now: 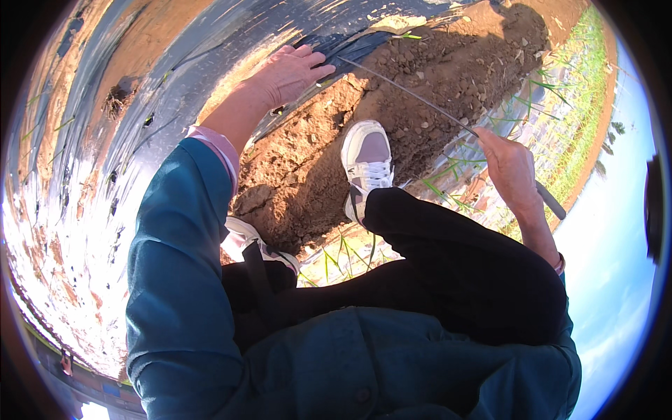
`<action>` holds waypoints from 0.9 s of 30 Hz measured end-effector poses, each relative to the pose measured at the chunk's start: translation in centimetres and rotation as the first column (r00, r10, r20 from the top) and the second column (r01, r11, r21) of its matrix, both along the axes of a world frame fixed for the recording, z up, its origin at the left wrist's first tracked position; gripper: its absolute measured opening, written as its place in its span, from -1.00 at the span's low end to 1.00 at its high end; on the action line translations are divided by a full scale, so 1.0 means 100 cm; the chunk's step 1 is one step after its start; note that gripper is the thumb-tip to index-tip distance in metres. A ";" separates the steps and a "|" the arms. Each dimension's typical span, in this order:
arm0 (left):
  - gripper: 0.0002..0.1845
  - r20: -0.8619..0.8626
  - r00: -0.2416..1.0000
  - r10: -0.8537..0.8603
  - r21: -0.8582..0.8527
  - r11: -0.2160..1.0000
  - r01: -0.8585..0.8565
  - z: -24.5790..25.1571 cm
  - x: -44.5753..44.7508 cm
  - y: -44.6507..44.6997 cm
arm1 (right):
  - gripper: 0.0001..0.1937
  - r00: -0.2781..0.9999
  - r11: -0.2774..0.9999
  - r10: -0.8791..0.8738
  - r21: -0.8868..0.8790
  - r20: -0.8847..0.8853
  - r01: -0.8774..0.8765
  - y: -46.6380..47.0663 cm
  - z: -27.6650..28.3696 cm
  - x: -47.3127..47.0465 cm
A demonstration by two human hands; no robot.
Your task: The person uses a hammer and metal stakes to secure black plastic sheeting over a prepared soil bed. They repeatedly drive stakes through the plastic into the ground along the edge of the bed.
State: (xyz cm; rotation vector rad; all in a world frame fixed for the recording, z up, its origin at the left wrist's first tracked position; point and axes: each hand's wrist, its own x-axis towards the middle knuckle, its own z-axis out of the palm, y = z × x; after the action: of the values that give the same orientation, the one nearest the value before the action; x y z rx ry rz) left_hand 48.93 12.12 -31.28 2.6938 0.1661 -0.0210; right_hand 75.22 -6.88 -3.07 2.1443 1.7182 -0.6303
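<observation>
My left hand [296, 71] is palm down at the edge of the dark plastic mulch film [210, 50], its fingers apart and nothing visible in its grasp. In my right hand [508, 165] is a tool with a thin metal rod [415, 95] and a grey handle [550, 200]. The rod slants across the furrow. Its far tip meets a folded, dark strip of film [359, 50] just beyond my left fingertips. Whether the tip presses into the film or only rests on it, I cannot tell.
Bare brown soil [294, 173] runs between the film-covered beds, with my sneaker [367, 157] planted on it. Green seedlings [446, 173] grow through the film on the right. A dry root clump [115, 100] lies on the left bed. Grass [583, 63] lines the far right.
</observation>
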 end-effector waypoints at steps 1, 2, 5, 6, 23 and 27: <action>-0.43 -0.020 1.000 -0.006 0.012 1.000 0.007 0.000 0.001 0.000 | -0.77 1.000 1.000 -0.018 0.007 -0.013 0.018 -0.002 -0.001 0.001; -0.42 -0.041 0.999 -0.012 0.025 1.000 0.013 0.000 0.002 0.000 | -0.77 0.998 0.999 -0.039 0.035 -0.058 0.041 -0.003 -0.001 0.001; -0.40 -0.055 0.998 -0.008 0.054 0.999 0.011 0.002 0.004 -0.001 | -0.78 0.986 0.987 -0.160 -0.039 -0.049 0.158 -0.009 -0.001 0.004; -0.40 -0.068 0.998 -0.012 0.061 0.998 0.017 0.002 0.004 -0.001 | -0.78 0.994 0.994 -0.105 -0.020 -0.043 0.104 -0.010 -0.001 0.006; -0.37 -0.102 0.995 0.012 0.067 0.998 -0.005 -0.005 0.002 -0.010 | -0.77 0.996 0.994 -0.078 0.070 -0.033 0.080 -0.046 -0.010 0.022; -0.33 -0.077 0.997 -0.008 0.032 0.999 0.011 -0.007 -0.001 -0.007 | -0.75 0.945 0.958 -0.283 -0.011 -0.163 0.286 -0.078 -0.026 0.028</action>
State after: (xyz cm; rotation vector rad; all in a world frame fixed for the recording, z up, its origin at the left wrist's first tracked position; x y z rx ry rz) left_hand 48.87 11.43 -31.99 2.7275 0.1787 -0.1265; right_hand 78.07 -14.73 -5.66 2.4338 1.5004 -0.8961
